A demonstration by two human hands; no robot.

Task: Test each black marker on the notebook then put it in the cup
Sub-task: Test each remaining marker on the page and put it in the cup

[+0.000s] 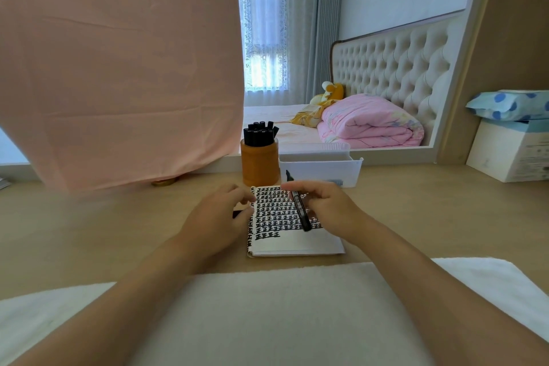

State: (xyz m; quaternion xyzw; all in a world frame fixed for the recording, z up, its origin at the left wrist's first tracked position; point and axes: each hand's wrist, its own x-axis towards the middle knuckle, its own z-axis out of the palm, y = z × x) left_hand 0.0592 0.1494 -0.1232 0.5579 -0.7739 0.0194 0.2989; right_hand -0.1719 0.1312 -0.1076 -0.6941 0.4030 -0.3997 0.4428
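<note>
A slim black marker [301,211] is pinched by the right hand [323,205], slanted over the white, black-scribbled notebook [297,244] near the wooden table's [416,217] front edge. The notebook's left edge is touched by the left hand [217,217], whose grip cannot be told. The orange cylindrical cup [260,166] is set just behind the notebook.

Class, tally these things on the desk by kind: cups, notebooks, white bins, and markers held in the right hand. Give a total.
Cup: 1
Notebook: 1
Bin: 1
Marker in right hand: 1
Total: 4
</note>
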